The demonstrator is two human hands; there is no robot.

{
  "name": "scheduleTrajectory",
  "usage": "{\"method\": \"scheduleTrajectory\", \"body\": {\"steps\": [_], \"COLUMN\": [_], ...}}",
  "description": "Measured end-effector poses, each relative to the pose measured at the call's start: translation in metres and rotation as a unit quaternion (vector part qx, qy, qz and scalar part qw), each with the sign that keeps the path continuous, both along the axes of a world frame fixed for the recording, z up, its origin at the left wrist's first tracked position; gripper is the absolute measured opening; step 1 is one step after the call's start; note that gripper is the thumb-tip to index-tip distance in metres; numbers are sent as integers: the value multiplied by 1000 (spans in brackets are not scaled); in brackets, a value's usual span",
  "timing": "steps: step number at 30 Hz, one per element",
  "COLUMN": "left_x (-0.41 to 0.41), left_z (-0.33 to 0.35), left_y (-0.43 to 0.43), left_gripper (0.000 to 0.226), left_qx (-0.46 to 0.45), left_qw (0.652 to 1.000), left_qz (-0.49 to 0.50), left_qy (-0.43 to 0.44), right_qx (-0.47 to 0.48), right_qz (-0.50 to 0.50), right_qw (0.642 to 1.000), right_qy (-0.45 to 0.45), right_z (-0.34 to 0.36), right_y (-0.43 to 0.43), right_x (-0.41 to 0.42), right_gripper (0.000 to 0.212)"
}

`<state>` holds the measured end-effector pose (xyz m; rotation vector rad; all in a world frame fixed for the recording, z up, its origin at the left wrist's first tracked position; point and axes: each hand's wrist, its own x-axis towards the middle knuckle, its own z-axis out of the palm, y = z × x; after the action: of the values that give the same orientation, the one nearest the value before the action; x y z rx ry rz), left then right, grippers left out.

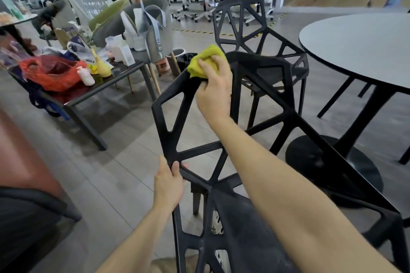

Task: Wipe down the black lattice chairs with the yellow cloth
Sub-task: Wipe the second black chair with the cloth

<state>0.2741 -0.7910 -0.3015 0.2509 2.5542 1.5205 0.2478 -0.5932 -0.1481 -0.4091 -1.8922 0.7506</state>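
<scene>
Cloth (205, 60) part-hidden under right hand (214, 93) | left hand (169, 184) grips chair (259, 60) — bottom cropped

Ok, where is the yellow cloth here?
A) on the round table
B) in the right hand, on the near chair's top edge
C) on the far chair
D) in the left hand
B: the right hand grips the yellow cloth against the top edge of the near chair; the left hand holds a lower bar.

Right hand (214, 93) pressing yellow cloth (205, 60) on black lattice chair (261, 117) (top edge), left hand (169, 184) gripping frame
</scene>
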Motion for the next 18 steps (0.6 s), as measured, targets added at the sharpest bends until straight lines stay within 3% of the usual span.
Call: {"method": "scheduleTrajectory", "body": {"steps": [2,4,8,11,15,18], "left_x": [1,-1,-2,7,-20,-43], "left_z": [2,-1,6,43,131,206], "left_y": [0,-1,-3,-12,-12,23], "left_gripper": [19,13,15,21,34,56], "left_qx": [4,9,0,-9,28,-34], "left_qw": [1000,1000,999,997,991,970], "left_qz": [0,-5,-32,-58,7,-68], "left_qy": [-1,-14,-38,-45,128,232], "right_qx": [101,150,47,1,-17,48], "right_qz": [87,81,-85,-92,-116,-147], "right_qw": [990,984,992,993,992,986], "right_qy": [-48,-60,-85,-69,-41,-60], "right_z": [-4,3,7,7,3,-2], "right_y": [-14,17,88,73,72,90], "right_x": [1,8,27,23,29,35], "right_gripper": [57,58,67,64,61,60]}}
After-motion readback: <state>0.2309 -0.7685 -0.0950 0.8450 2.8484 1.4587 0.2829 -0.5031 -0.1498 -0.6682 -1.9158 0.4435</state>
